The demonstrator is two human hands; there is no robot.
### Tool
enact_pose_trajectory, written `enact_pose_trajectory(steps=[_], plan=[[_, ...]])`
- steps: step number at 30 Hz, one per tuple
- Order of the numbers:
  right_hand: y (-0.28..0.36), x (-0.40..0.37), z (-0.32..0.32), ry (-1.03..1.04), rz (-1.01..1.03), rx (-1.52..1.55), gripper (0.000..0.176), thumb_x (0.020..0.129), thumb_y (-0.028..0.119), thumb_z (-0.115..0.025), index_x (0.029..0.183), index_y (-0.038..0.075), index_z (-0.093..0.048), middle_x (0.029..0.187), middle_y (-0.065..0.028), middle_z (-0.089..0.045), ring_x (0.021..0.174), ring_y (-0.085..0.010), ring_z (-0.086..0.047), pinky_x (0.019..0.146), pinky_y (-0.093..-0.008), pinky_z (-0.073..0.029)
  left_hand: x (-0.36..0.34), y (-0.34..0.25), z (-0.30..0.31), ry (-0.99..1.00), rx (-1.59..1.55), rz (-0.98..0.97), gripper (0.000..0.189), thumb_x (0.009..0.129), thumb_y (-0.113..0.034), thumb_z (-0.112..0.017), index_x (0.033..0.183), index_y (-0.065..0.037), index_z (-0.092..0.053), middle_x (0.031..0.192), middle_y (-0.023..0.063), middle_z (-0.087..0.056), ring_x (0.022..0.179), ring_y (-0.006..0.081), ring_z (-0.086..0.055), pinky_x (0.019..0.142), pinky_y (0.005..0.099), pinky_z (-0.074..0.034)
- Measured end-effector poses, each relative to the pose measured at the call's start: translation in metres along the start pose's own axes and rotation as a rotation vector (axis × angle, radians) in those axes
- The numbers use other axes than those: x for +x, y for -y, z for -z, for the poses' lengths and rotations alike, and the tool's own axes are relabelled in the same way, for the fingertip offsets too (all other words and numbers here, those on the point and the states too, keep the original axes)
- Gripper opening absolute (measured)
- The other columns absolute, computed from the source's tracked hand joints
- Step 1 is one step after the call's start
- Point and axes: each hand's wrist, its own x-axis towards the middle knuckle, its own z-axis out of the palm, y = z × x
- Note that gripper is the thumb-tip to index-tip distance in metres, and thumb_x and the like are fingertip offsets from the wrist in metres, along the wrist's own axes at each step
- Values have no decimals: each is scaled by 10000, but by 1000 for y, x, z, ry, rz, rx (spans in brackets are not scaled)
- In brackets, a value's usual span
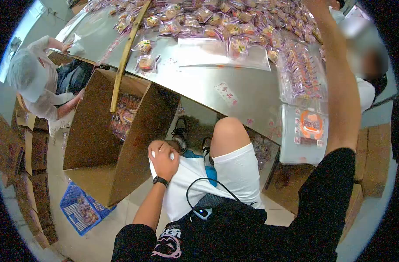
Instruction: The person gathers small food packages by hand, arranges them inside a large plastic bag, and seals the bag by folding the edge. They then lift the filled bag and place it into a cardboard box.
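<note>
My left hand (165,161) rests over my left knee, its fingers draped across it and partly hidden. A dark watch is on that wrist. My right arm (339,87) reaches up along the right side, and its hand lies past the top edge of the view. Beside that arm, a clear bag (300,70) filled with rows of small packs lies on the metal table (199,83). Nearer to me is a stack of flat printed bags (308,131). Small wrapped food packs (234,26) lie heaped across the far part of the table.
A large open carton (99,118) holding filled bags stands at the left, with a wooden stick (128,56) across it. Below is a blue basket (80,209). One person (38,83) sits at left; another (366,89) is at right. Cartons line both sides.
</note>
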Motion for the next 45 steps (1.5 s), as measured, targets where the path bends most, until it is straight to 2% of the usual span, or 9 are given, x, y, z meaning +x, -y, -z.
enact_pose_trajectory(steps=[5, 13, 17, 22, 25, 27, 35, 43, 45], plan=[[67, -150, 76, 456, 125, 177, 276, 801, -123, -703, 1029, 32, -699, 995, -112, -736, 855, -257, -714, 729, -334, -571, -8, 12, -6, 20, -4, -36, 120, 786, -200, -702, 859, -106, -681, 1106, 36, -684, 1264, 282, -508, 1142, 533, -281], [132, -355, 171, 892, -482, 386, 161, 818, -84, -646, 951, 6, -644, 1231, -147, -703, 1232, -342, -630, 1019, -426, -516, 7, 32, -19, -30, -280, 30, 112, 877, -206, -720, 892, -95, -732, 1116, 113, -692, 1083, 285, -608, 1026, 476, -432], [127, -373, 181, 822, -637, 299, 196, 826, -107, -619, 969, 19, -666, 1233, -158, -696, 1273, -345, -597, 1054, -410, -488, 97, -17, 31, 281, -1529, 753, 742, 1021, -628, -393, 1503, -64, -390, 1358, 164, -591, 1213, 264, -572, 928, 465, -524], [118, -346, 162, 852, -736, 210, 269, 882, 134, -643, 1119, 16, -691, 1348, -186, -629, 1294, -361, -558, 1112, -455, -414, 140, -51, 26, 489, -873, 392, 914, 840, -479, -787, 1466, 60, -393, 1424, 225, -523, 1219, 267, -578, 922, 396, -533], [140, -343, 148, 877, -740, 301, 346, 903, 199, -664, 1204, 28, -669, 1387, -201, -597, 1316, -391, -528, 1131, -463, -387, 110, -84, 30, 82, -250, -196, 1034, 692, -478, -896, 1414, 96, -427, 1385, 280, -525, 1249, 395, -545, 1053, 444, -447], [162, -341, 140, 926, -809, 319, 397, 923, 242, -665, 1258, 30, -642, 1418, -218, -566, 1318, -416, -517, 1133, -463, -382, 95, -109, 33, 237, -431, -224, 1086, 635, -496, -922, 1417, 76, -432, 1385, 296, -516, 1264, 428, -521, 1060, 450, -442], [209, -362, 142, 806, -1375, 349, 523, 914, 362, -727, 1291, 17, -612, 1239, -202, -657, 1090, -314, -647, 926, -387, -517, 111, -83, 32, 168, -451, -331, 254, 889, -151, -721, 1099, -9, -712, 1207, 187, -676, 1116, 319, -654, 961, 368, -513], [224, -361, 155, 557, -1483, 415, 225, 866, 151, -766, 1030, 7, -716, 1035, -148, -715, 930, -249, -678, 826, -346, -520, 179, -110, 101, 240, -933, 39, 264, 990, -214, -670, 1130, 5, -712, 865, 23, -701, 815, 73, -604, 706, 211, -458], [224, -350, 162, 507, -1347, 308, 161, 864, 116, -756, 978, 10, -712, 991, -144, -705, 902, -262, -673, 805, -356, -519, 201, -91, 95, -73, -519, -188, 370, 907, -202, -740, 1204, 6, -672, 1106, 171, -683, 1002, 239, -640, 833, 337, -502]])
